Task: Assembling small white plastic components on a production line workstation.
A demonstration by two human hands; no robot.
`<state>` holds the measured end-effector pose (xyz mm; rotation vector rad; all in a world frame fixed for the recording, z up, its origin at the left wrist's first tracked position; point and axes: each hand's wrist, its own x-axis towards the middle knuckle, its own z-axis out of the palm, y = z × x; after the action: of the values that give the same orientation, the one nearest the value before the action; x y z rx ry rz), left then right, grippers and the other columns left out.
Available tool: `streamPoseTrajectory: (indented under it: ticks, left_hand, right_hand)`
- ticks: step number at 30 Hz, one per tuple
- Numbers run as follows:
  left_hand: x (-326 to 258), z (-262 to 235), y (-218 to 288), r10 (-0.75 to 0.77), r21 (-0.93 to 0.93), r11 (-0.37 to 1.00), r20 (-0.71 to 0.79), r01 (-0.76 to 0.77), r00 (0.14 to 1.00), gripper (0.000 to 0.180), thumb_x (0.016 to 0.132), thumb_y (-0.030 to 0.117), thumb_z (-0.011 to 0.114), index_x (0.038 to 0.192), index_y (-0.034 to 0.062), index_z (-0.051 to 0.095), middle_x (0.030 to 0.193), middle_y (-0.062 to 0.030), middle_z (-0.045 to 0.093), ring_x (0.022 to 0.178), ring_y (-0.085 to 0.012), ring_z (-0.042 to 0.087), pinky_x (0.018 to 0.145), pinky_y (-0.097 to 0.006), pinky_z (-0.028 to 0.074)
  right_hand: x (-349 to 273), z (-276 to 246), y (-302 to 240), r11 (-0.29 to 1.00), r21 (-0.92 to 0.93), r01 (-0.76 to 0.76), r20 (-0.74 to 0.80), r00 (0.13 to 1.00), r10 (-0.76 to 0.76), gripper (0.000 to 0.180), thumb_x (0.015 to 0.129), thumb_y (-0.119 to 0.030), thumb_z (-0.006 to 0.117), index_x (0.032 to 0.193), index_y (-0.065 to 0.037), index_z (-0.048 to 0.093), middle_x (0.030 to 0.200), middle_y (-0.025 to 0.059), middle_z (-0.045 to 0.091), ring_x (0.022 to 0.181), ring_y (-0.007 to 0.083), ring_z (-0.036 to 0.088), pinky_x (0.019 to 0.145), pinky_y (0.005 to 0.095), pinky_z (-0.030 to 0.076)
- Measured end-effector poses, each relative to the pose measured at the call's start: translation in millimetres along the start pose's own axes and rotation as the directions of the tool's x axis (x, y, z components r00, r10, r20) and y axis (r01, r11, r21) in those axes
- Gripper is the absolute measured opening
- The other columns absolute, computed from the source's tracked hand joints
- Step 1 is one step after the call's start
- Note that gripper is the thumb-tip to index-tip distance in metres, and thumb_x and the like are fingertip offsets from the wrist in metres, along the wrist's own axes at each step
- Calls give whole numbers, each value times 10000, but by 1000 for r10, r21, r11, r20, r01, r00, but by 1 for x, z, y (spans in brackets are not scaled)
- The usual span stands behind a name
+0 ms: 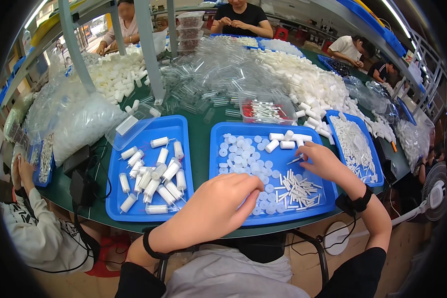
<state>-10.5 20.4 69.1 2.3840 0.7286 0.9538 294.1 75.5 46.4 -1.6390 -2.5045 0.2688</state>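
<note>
Your right hand reaches into the middle blue tray, near its upper right part. The fingers are pinched together on a thin white stick, which lies almost level: its long axis runs left to right, and the free end points left and slightly down, toward the round white caps spread over the tray's left half.

Your left hand sits over the near edge of the same tray, knuckles up, fingers curled together with the tips at the lower left rim of the cap pile. Whether they hold anything you cannot tell, since the back of the hand hides the fingertips.

Just below your right hand lies a loose heap of white sticks, pointing every way, though most have their long axes roughly left to right. A few short white tubes lie along the tray's far edge, their axes mostly level across the view.

To your left, a second blue tray holds finished white cylinders, most leaning with their long axes running from lower left to upper right. To your right, a third blue tray carries a dense pile of small white pieces.

All three trays rest on the green worktop. Beyond them are heaps of clear tubes and a clear box of red and white parts.
</note>
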Motion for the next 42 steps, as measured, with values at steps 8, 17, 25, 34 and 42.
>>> streamPoseTrajectory:
  ticks: [8,17,25,34,42]
  left_hand:
    - [-8,28,-20,-253,157,960,146,230,956,132,849,88,567,955,8,567,856,-155,609,813,-326,608,710,-393,485]
    - [-12,45,-28,-272,164,959,288,233,918,200,820,106,612,988,12,559,919,-148,564,855,-332,595,740,-408,487]
    - [-15,48,-29,-275,133,960,297,245,915,172,829,42,589,985,-15,551,938,-167,531,882,-360,577,772,-418,482]
    - [-14,48,-27,-287,62,958,282,281,915,171,825,33,591,981,-1,528,948,-164,515,876,-368,577,761,-421,479]
    - [-18,41,-24,-309,15,949,243,315,919,207,809,34,610,981,24,496,938,-151,500,860,-373,573,738,-421,476]
  right_hand:
    - [2,6,18,999,-47,10,-3,1000,-10,182,741,-33,672,918,-58,638,846,117,518,810,274,573,718,354,464]
    - [3,-9,21,995,-53,-84,140,986,91,109,735,-96,688,830,-47,668,816,96,560,770,242,572,677,344,465]
    - [2,-20,-1,994,-85,-64,190,979,79,147,743,-162,683,837,-51,668,739,97,636,726,262,625,664,362,490]
    - [46,-30,23,997,9,-81,-119,989,82,159,757,-154,614,800,-10,667,697,134,653,671,289,636,628,369,497]
    - [141,-8,50,987,-33,-159,-247,958,146,160,715,-175,651,771,-26,663,714,152,650,706,310,642,636,388,504]
